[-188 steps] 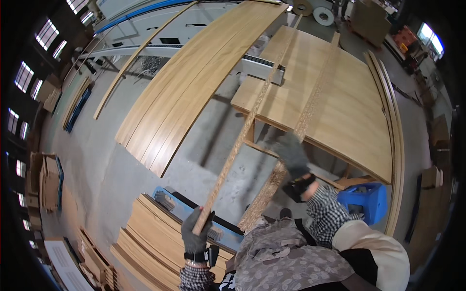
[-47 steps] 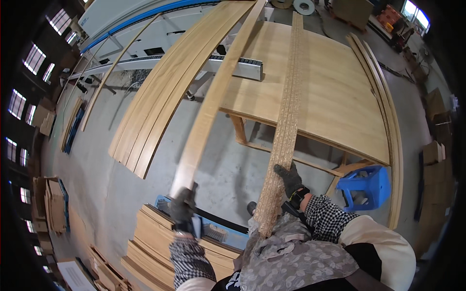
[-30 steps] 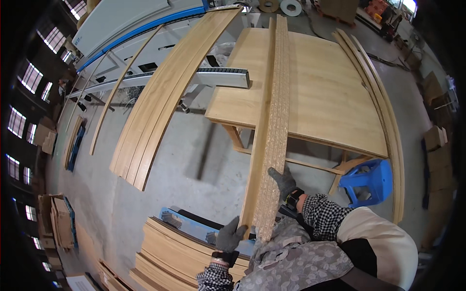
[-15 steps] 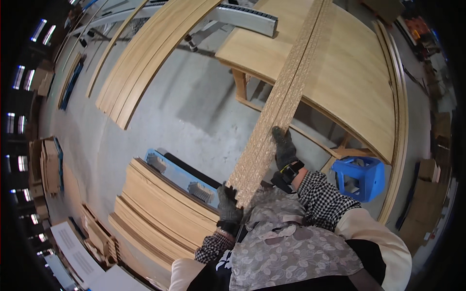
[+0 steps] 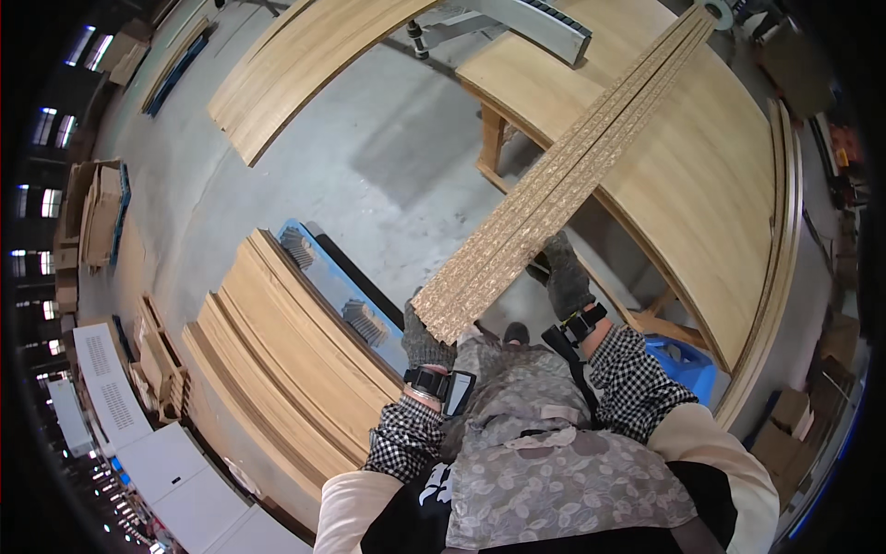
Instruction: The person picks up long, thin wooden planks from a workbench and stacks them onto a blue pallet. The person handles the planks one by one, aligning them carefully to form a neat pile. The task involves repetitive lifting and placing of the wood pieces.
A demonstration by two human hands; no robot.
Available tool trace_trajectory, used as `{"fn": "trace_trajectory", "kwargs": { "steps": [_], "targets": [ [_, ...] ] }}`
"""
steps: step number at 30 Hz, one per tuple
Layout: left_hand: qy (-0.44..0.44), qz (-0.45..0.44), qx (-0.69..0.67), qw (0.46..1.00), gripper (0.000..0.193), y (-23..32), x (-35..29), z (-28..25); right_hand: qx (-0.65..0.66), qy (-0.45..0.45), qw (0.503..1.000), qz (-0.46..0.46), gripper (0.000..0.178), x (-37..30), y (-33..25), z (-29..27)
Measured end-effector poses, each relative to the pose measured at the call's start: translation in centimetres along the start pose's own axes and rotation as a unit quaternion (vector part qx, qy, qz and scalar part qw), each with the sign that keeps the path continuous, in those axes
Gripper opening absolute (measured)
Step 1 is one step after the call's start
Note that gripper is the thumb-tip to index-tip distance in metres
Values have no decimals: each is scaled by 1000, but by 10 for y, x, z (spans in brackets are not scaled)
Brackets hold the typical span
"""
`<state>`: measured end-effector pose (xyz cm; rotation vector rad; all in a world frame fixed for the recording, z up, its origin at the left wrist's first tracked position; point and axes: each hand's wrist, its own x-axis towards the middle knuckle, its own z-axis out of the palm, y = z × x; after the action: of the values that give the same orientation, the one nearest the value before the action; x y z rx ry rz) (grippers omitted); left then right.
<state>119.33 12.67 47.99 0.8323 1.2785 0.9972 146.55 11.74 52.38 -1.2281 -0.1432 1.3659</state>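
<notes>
Two long particleboard strips [image 5: 544,198], lying side by side, slant from my body up to the far right, across a plywood-topped table. My left hand [image 5: 423,340], in a dark grey knitted glove, grips their near end at the left corner, its fingers partly hidden beneath. Farther along, my right hand [image 5: 565,279], gloved too, holds the strips' right edge from below; its fingertips are out of sight. The near end hangs over the floor in front of my patterned apron, while the far part rests over the tabletop [image 5: 683,212].
Left of me is a stack of wooden boards [image 5: 286,351] beside a blue panel with brush-like pieces [image 5: 341,295]. More boards [image 5: 295,74] lie at the far left, near a grey roller conveyor [image 5: 544,28]. A blue plastic stool [image 5: 683,369] stands by the table's near right corner.
The strips' near end has come up and leftward, and both hands now hold lower around the edges. My right hand has gone from the top surface to the right edge. The view has shifted.
</notes>
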Motion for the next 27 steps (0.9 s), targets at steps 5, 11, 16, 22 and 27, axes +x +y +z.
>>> {"fn": "trace_trajectory", "kwargs": {
  "steps": [5, 11, 16, 22, 27],
  "targets": [
    [77, 86, 80, 990, 52, 73, 34, -32, 94, 31, 995, -22, 35, 13, -18, -18],
    [-281, 317, 591, 686, 115, 165, 27, 93, -158, 11, 970, -186, 38, 85, 22, -90],
    [-255, 181, 668, 676, 102, 170, 20, 148, 135, -21, 989, 52, 42, 38, -67, -12],
    [-210, 208, 648, 702, 76, 168, -2, 150, 193, -103, 967, -128, 49, 82, -59, -58],
    [-176, 162, 675, 698, 70, 121, -54, 88, 206, -68, 975, -49, 52, 106, -42, -80]
  ]
}}
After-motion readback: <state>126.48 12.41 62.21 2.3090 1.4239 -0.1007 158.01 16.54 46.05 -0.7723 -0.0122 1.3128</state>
